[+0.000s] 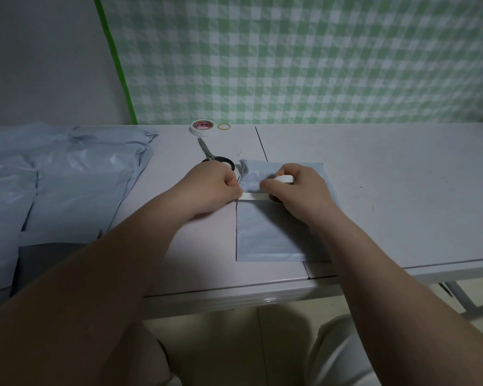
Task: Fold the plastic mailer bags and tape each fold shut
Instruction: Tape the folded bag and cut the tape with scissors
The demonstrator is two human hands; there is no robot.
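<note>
A light blue mailer bag (265,235) lies flat near the table's front edge, its far part folded and a little crumpled. My right hand (299,190) grips a white tape roll (284,179) over the fold. A white strip of tape (253,196) runs from the roll leftward across the fold line. My left hand (215,188) pinches the strip's free end at the bag's left edge.
A pile of blue mailer bags (53,174) covers the table's left side, with a dark grey one (45,260) at the front. Black-handled scissors (212,154) lie just behind my left hand. A second tape roll (202,127) and a yellow rubber band (224,126) sit at the back edge.
</note>
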